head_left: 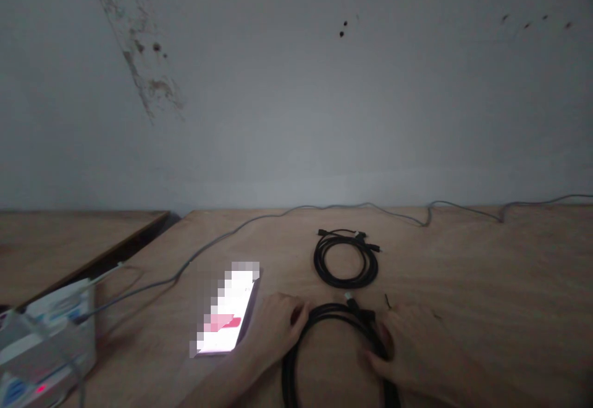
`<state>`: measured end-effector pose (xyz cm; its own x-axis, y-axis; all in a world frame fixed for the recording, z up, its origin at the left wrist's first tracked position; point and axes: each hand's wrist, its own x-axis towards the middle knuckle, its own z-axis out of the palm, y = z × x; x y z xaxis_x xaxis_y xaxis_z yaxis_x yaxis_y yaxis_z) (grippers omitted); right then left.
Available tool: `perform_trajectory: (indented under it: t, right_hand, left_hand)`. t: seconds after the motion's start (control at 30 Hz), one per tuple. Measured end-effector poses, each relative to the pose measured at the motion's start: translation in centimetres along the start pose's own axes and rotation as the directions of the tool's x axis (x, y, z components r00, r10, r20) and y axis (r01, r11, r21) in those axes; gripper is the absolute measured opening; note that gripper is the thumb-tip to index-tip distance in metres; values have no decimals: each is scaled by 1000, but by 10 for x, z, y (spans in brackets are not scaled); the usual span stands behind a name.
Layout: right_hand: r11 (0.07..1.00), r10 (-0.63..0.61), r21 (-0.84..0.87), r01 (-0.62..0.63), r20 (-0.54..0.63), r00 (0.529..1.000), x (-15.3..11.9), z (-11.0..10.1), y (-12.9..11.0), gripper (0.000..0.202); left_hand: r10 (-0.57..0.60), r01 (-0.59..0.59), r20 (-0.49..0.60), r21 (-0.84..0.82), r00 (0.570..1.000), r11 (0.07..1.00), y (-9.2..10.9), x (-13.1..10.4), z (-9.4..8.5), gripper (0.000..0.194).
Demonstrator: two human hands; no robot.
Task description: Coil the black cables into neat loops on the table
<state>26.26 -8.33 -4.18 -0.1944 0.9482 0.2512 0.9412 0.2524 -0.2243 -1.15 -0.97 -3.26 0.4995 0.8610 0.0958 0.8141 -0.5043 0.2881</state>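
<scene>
A black cable [288, 374] lies in a loose coil at the near edge of the view, its lower part cut off by the frame. My left hand [278, 324] is closed around the coil's left side. On the opposite side, my right hand [412, 337] grips the coil with thumb and fingers. A connector with a pale metal tip [349, 300] shows at the top of this coil. A short dark strand [388, 301] sticks up by my right fingers. Farther back lies a second coiled black cable [346, 283], its plugs gathered at the top; neither hand touches it.
A phone with a lit screen [231, 315] lies just left of my left hand. A white power strip or box [83, 328] with a red light stands at the lower left. A thin grey cord [204, 249] runs along the wooden table [500, 266] near the wall [296, 118].
</scene>
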Motion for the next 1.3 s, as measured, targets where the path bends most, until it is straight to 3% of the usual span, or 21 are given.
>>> perform_trajectory:
  t: [0.1, 0.2, 0.33, 0.57, 0.73, 0.87, 1.1, 1.2, 1.3]
  right_hand:
    - [995, 47, -91, -44, 36, 998, -4, 1, -11, 7]
    - [981, 80, -187, -60, 104, 991, 0, -3, -23, 16]
    - [986, 77, -157, -55, 140, 987, 9, -11, -28, 22]
    - [991, -31, -133, 16, -111, 993, 25, 5, -6, 19]
    - [991, -135, -18, 133, -168, 977, 34, 12, 6, 18]
    - [986, -126, 94, 137, -114, 985, 28, 8, 4, 24]
    - [995, -65, 78, 58, 87, 994, 9, -1, 3, 17]
    - [992, -103, 70, 106, -43, 994, 11, 1, 12, 21]
    - [984, -153, 56, 170, -230, 961, 32, -2, 24, 23]
  left_hand:
    - [5, -5, 7, 12, 1000, 1000, 1, -1, 0, 47]
    - [0, -1, 15, 24, 1000, 1000, 2, -1, -2, 48]
    - [-14, 14, 1, 30, 1000, 999, 2, 0, -4, 49]
    - [-178, 180, -115, 5, 977, 984, -2, 4, -8, 52]
    - [-208, 206, -110, -30, 972, 978, -3, 4, -9, 52]
    - [-230, 230, -106, -16, 967, 973, -2, 5, -9, 53]
    - [-196, 198, -74, 12, 978, 980, -3, 4, -10, 51]
    - [-211, 212, -71, 5, 975, 977, -3, 4, -9, 52]
    - [-207, 205, -121, -34, 971, 978, -5, 5, -6, 47]
